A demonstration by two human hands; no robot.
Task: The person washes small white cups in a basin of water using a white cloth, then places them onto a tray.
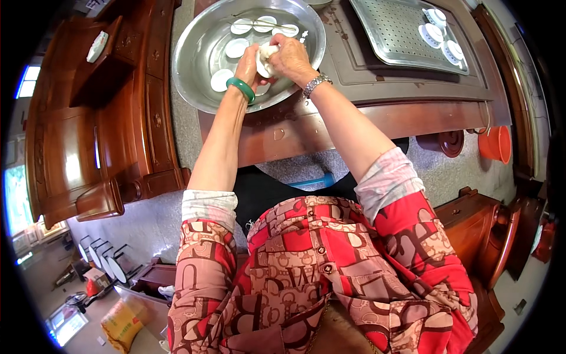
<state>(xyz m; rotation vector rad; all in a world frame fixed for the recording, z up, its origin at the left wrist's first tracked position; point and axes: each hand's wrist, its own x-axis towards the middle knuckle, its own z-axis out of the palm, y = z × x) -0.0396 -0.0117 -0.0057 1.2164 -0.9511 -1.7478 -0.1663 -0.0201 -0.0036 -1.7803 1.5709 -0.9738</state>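
Observation:
My left hand (pixel 251 71), with a green bangle at its wrist, holds a small white cup (pixel 264 66) over a large round metal basin (pixel 188 88). My right hand (pixel 289 57) presses a white cloth (pixel 268 51) against the cup. In the water of the basin lie several small white cups or dishes (pixel 237 48). Thin brown sticks (pixel 265 23) rest across the ones at the far side.
The basin stands on a brown wooden table (pixel 371 116) with wet spots. Right of it, a perforated metal tray (pixel 393 33) bears several patterned cups (pixel 431 35). Wooden seating (pixel 132 101) stands at the left. On the floor at right is a red bucket (pixel 494 145).

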